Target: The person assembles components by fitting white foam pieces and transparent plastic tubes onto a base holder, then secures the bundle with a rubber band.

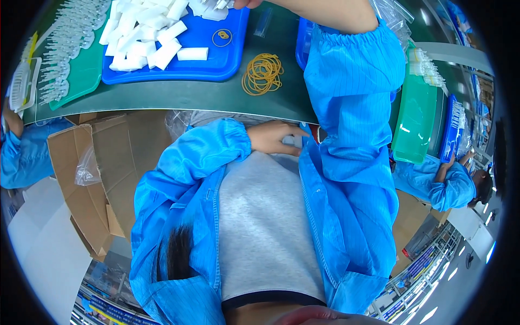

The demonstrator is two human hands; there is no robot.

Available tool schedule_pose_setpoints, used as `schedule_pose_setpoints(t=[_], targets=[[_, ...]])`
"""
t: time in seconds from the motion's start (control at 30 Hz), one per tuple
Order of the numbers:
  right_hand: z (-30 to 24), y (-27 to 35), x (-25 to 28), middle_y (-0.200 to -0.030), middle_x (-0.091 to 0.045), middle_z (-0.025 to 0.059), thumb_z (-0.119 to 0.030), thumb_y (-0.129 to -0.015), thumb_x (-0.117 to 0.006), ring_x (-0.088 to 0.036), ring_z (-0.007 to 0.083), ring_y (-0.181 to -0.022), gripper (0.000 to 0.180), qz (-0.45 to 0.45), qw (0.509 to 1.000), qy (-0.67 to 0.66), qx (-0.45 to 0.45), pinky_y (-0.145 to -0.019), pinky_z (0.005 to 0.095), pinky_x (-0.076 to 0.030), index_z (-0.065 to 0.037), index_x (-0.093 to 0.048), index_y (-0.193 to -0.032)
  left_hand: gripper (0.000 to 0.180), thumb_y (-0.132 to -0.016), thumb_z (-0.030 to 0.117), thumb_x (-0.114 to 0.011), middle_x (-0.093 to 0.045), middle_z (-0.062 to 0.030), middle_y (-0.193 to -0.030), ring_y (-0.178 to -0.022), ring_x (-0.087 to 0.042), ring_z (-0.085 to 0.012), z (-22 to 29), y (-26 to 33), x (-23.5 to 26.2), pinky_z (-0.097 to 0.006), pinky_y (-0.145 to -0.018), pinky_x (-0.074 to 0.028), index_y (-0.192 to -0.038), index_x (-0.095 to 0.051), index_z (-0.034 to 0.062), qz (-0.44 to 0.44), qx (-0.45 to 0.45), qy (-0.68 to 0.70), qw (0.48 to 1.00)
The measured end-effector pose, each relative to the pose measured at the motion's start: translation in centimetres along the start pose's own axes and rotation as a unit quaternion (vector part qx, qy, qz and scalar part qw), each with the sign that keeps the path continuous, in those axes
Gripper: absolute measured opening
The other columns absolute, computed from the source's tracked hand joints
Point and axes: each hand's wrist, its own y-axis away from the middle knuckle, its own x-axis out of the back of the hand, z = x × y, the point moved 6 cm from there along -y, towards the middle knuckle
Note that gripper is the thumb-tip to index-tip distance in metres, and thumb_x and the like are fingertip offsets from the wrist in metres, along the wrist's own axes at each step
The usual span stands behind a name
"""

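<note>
Blue sleeves with gathered cuffs are covering both of the person's forearms. The left hand (273,136) is resting low against the grey shirt, just under the near edge of the worktop (189,95), and its grip is curling closed around a small white block (293,141), of which only a corner is showing between the fingers. The right hand (246,3) is reaching far forward across the worktop to the top rim of the view; only its base is showing there, so how far its grip is opening, or whether it is holding anything, cannot be told. Just below and left of that right grip, a blue tray (216,59) is carrying a heap of white blocks (146,38) like the one in the left grip, and a single rubber band (221,37) is lying on the tray's bare floor. Nearer the person, between the tray and the right forearm, a loose bundle of rubber bands (262,73) is lying on the green surface of the worktop. Well left of the left grip, an open cardboard box (89,179) is standing beside the person's body, with a clear plastic bag (86,170) hanging at its flap. Far to the right, another person in a blue coat (441,187) is bending beside green trays (414,122).
</note>
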Motion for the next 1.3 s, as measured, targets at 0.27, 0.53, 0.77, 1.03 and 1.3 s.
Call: schedule_pose_setpoints(t=[0.27,0.53,0.77,1.03,1.3], targets=[[-0.3,0.3,0.7,-0.077,-0.063,0.0048,-0.008,-0.084,-0.064,-0.06,0.0088,-0.066,0.011,0.02,1.0,0.001,-0.003,-0.058,0.0196,-0.046,0.0,-0.062,-0.09,0.051,-0.077,0.028,-0.069,-0.056,-0.0208,-0.116,-0.11,-0.053,-0.0352,1.9,-0.1,1.0,-0.039,-0.094,-0.041,-0.122,-0.056,0.0067,0.077,-0.088,-0.076,0.99],[-1.4,0.6,2.1,-0.082,-0.064,0.0054,-0.007,-0.083,-0.066,-0.059,0.0077,-0.068,0.012,0.055,0.997,0.034,-0.039,-0.059,0.0187,-0.047,0.0,-0.063,-0.092,0.052,-0.092,0.027,-0.052,-0.043,-0.021,-0.128,-0.115,-0.047,-0.035,5.2,5.0,3.1,-0.038,-0.101,-0.034,-0.136,-0.037,0.0038,0.052,0.045,-0.018,0.998],[-1.7,1.9,3.6,-0.088,-0.065,0.0059,-0.008,-0.082,-0.066,-0.064,0.0131,-0.076,0.015,0.136,0.99,-0.027,0.036,-0.065,0.024,-0.051,-0.002,-0.063,-0.096,0.055,-0.096,0.042,-0.039,-0.04,-0.0196,-0.131,-0.124,-0.041,-0.0418,16.5,12.4,16.0,-0.051,-0.101,-0.035,-0.136,-0.03,0.0051,0.557,-0.281,0.095,0.776],[-4.8,2.0,-0.8,-0.083,-0.064,0.0076,-0.007,-0.074,-0.069,-0.065,0.0178,-0.074,0.014,0.113,0.977,0.108,0.142,-0.062,0.0276,-0.052,-0.005,-0.066,-0.088,0.062,-0.097,0.051,-0.025,-0.039,-0.015,-0.133,-0.118,-0.045,-0.0296,18.1,8.0,18.2,-0.044,-0.094,-0.044,-0.142,-0.024,0.0083,0.611,-0.257,0.198,0.722],[-5.3,2.1,-0.6,-0.096,-0.065,0.013,-0.015,-0.087,-0.059,-0.062,0.0271,-0.086,0.018,0.066,0.992,0.047,0.093,-0.074,0.0347,-0.049,-0.007,-0.067,-0.101,0.06,-0.098,0.05,-0.023,-0.057,-0.0148,-0.103,-0.057,-0.051,-0.0094,15.4,9.8,18.4,-0.02,-0.046,-0.04,-0.136,-0.031,0.0051,0.599,-0.203,0.218,0.743]])
